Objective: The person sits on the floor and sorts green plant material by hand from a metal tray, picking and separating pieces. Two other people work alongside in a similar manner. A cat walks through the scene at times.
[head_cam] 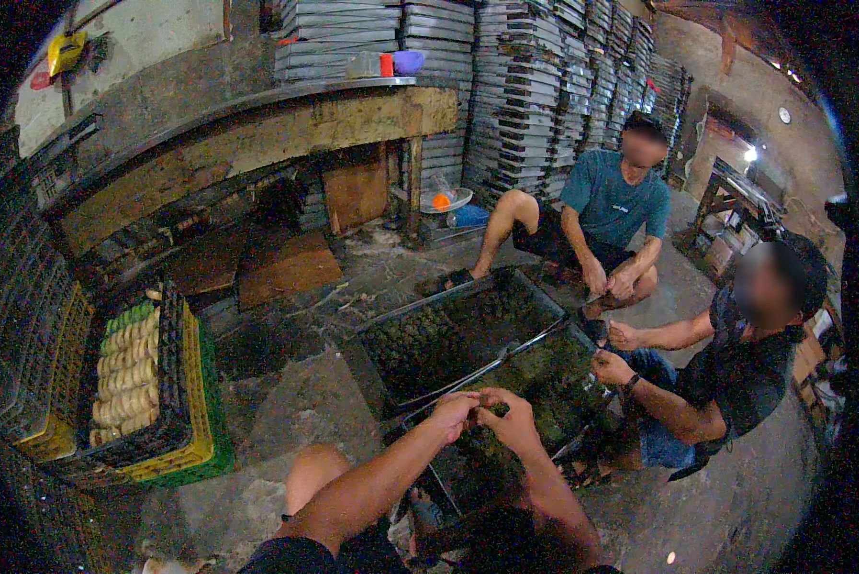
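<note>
My left hand and my right hand meet above the near rectangular tray, which holds dark greenish material. The fingertips of both hands come together, and a small dark spot shows between the fingers of my right hand; what it is cannot be made out. Whether my left hand grips anything is hidden by its curled fingers. A second rectangular tray, filled with dark clumpy material, lies beside the first, on its far side. Both stand low in front of my knees.
One person sits beyond the trays, another at the right, hands near the tray edge. Stacked plastic crates at the left hold rows of pale and green rolled pieces. A long table and tall stacks of trays stand behind.
</note>
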